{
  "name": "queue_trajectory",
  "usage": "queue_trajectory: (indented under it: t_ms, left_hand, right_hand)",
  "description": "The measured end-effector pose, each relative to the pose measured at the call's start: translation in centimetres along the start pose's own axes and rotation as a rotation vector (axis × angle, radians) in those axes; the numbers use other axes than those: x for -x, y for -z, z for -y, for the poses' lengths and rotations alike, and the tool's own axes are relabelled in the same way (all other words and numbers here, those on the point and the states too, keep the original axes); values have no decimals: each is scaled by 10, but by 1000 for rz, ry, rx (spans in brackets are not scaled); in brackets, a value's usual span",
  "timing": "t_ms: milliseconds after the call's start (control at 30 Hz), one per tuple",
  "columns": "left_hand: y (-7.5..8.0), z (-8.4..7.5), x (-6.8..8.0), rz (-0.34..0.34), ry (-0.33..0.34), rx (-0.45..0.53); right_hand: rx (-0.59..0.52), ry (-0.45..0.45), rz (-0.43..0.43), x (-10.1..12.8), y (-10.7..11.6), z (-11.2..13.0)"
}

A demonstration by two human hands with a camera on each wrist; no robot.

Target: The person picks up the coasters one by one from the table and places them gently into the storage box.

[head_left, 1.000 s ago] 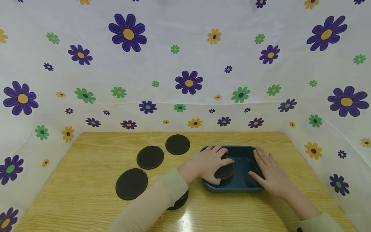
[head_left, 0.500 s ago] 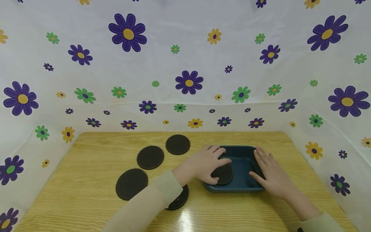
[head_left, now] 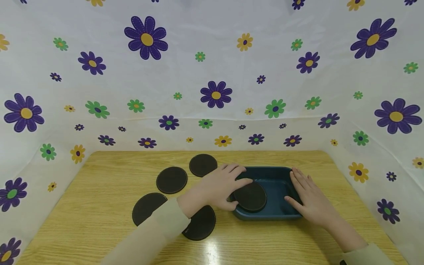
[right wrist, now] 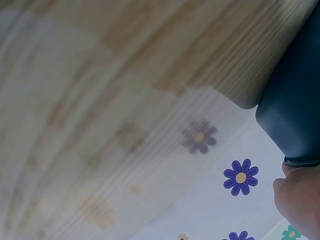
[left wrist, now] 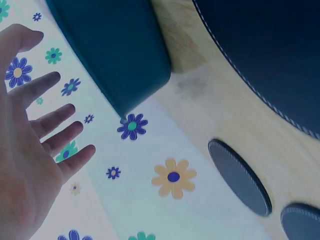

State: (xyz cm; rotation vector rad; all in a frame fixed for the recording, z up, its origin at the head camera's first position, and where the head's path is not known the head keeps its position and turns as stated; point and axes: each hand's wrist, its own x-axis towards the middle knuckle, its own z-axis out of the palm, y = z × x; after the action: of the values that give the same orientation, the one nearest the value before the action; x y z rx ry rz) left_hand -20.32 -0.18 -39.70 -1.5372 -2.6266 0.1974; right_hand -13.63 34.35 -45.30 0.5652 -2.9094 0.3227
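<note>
A black round coaster (head_left: pixel 250 197) lies at the left end of a dark teal plastic box (head_left: pixel 269 217). My left hand (head_left: pixel 216 188) is over the box's left rim, fingers spread and relaxed, holding nothing. In the left wrist view that hand (left wrist: pixel 30 150) shows an empty palm beside the box (left wrist: pixel 120 60). My right hand (head_left: pixel 311 202) rests along the right rim with fairly straight fingers, the thumb reaching inside. Only part of this hand (right wrist: pixel 302 197) shows in the right wrist view, against the box wall (right wrist: pixel 292 95).
Left of the box, more black coasters lie flat on the wooden table: one at the back (head_left: pixel 202 165), one in the middle (head_left: pixel 171 180), one partly under the left sleeve (head_left: pixel 147 208) and one in front (head_left: pixel 201 223). A flowered cloth (head_left: pixel 185 73) surrounds the table.
My left hand has let go of the coaster, which now lies lower in the box. The hand has drawn back to the left. My right hand has stayed at the rim.
</note>
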Motion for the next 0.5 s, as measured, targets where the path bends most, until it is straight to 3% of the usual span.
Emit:
queue_trajectory:
  t_ms: [267,500]
  left_hand:
    - [4,7,30,-23,40,44]
    - [-3,11,57,-27,61,51]
  right_hand:
    - [1,12,-12,0,1,0]
    - [-14,10,0,0,2,1]
